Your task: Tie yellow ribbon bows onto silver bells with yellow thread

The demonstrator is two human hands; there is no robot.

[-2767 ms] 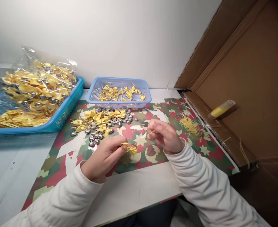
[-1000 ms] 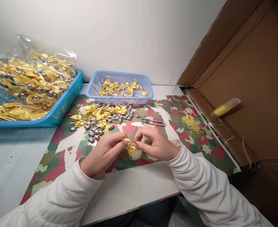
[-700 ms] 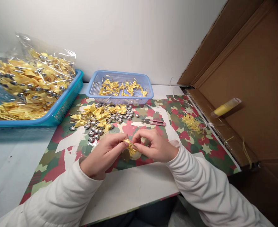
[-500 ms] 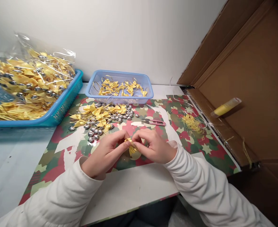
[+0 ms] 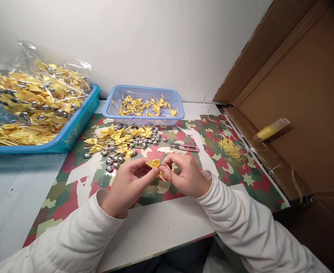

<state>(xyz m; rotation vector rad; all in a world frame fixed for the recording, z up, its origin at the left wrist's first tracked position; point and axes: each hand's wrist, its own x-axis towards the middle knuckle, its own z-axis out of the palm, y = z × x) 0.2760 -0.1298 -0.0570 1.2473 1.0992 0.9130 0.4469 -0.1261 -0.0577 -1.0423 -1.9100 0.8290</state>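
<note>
Fingers (image 5: 152, 175) of both hands around yellow bow (image 5: 153, 163) (pinched).

Teal tray (image 5: 78, 129) at nine o'clock: cut off by the left edge. Bow's knot (image 5: 155, 169): hidden between pinching fingertips. Cardboard box (image 5: 303, 94), three o'clock: cropped.

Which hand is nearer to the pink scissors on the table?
Right. The right hand is just below the pink scissors, not touching; the left hand is farther to their left.
</note>
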